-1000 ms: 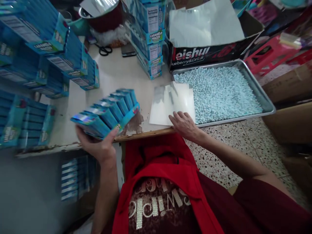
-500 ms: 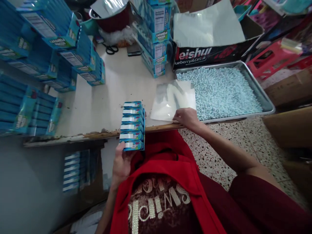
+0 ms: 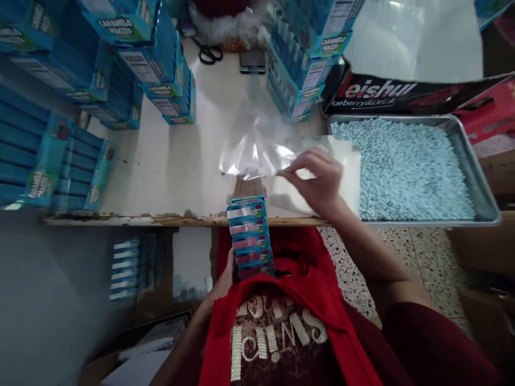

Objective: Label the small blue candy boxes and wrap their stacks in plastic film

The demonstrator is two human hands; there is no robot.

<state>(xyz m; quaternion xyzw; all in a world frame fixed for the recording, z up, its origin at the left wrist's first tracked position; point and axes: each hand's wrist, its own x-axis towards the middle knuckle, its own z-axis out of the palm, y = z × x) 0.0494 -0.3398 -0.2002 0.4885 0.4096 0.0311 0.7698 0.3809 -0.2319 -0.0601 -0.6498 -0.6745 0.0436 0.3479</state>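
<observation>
My left hand (image 3: 226, 276) is closed round the left side of a display box of small blue packets (image 3: 250, 241), held at the table's front edge against the red apron; its fingers are partly hidden. My right hand (image 3: 316, 174) pinches the corner of a clear plastic sheet or bag (image 3: 257, 153), which hangs spread out over the table beyond the box. Beneath my right hand, a stack of flat sheets (image 3: 348, 177) lies beside the tray.
A metal tray (image 3: 488, 201) of pale blue pellets sits at the right, before a black printed carton (image 3: 374, 96). Stacked blue boxes (image 3: 161, 69) fill the left, and more stand (image 3: 301, 80) at centre back. Scissors (image 3: 210, 53) and a dark device (image 3: 252, 61) lie behind.
My right hand has lifted a clear plastic piece off the stack and moved it left. The blue box in my left hand has come nearer my body. The view has shifted.
</observation>
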